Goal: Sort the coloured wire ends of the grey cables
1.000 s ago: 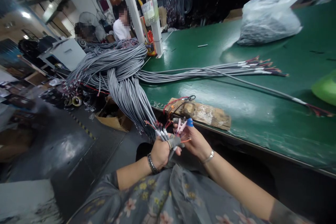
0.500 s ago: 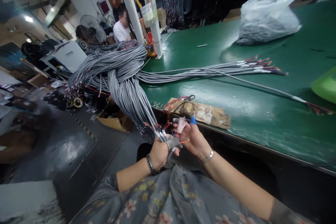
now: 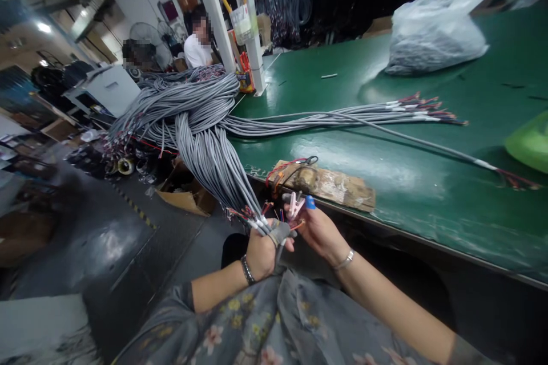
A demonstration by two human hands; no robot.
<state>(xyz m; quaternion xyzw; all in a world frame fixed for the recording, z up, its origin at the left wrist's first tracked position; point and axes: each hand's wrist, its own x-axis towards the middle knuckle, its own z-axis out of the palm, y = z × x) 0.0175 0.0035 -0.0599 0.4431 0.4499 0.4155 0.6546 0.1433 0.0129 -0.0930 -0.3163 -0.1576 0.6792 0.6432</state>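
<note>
My left hand (image 3: 262, 254) is closed round the ends of several grey cables (image 3: 262, 222), with grey covering on its thumb. Stripped red, black and blue wire ends stick out near its fingers. Close beside it, my right hand (image 3: 319, 234) pinches a small pale pink clip (image 3: 295, 205), which looks like a clothes peg. A blue finger cot (image 3: 310, 202) covers one of its fingertips. The wire ends lie between the two hands, partly hidden by the fingers. From the left hand, the held cables run up into a thick grey cable bundle (image 3: 214, 159) hanging over the table edge.
On the green table (image 3: 385, 182) a worn wooden board (image 3: 338, 185) with attached wires lies at the near edge. More cables (image 3: 363, 111) stretch right. A filled plastic bag (image 3: 434, 31) and a green bag (image 3: 531, 140) stand beyond. A co-worker (image 3: 197, 43) sits behind a white post.
My right hand has turned the pink clip, so its two-armed shape now shows. The wire ends between my hands are more spread. My left hand still grips the cables.
</note>
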